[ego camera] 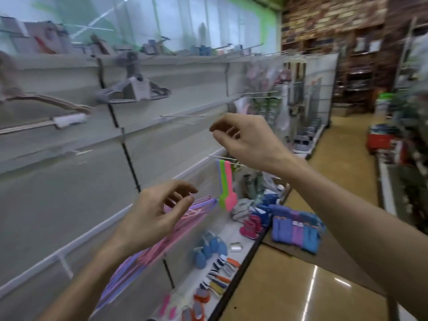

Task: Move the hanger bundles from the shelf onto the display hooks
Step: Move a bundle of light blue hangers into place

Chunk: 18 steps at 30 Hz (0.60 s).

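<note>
Leaning pink-purple hanger bundles (148,249) (blurred), seemingly thin

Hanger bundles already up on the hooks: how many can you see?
2: a grey bundle on the upper middle hook, and a tan bundle at far left. Blur may hide others.

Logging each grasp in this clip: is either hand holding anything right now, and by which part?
Nothing is held. The left hand and right hand both hang in the air, fingers loosely curled and empty.
</note>
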{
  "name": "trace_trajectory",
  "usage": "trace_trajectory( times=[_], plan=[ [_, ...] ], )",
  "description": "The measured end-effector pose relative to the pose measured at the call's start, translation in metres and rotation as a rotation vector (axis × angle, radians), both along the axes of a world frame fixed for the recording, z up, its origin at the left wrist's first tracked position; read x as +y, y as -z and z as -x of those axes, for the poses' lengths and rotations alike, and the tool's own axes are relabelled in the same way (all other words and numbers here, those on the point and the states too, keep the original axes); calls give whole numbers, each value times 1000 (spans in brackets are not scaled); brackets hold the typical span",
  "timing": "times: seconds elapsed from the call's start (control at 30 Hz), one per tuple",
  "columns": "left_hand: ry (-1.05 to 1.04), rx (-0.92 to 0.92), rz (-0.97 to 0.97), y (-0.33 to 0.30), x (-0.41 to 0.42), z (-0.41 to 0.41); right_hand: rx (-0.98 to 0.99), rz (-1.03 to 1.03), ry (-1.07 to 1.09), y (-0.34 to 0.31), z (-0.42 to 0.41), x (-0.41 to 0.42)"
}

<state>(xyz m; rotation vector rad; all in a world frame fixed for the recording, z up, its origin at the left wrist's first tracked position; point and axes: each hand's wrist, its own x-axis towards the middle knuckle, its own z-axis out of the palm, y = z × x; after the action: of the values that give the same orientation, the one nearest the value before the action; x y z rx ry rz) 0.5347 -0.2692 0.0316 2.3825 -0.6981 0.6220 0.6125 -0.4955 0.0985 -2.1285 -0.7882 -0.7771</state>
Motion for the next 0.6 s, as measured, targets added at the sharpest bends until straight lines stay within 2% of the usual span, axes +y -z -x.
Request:
trace_trajectory(
  times=[0.23,0.6],
  plan=[
    [234,36,-93,11,-106,-65,37,4,218,13,-15,-120],
    [551,78,-46,29,-246,-189,84,20,546,27,-73,-267]
  ],
)
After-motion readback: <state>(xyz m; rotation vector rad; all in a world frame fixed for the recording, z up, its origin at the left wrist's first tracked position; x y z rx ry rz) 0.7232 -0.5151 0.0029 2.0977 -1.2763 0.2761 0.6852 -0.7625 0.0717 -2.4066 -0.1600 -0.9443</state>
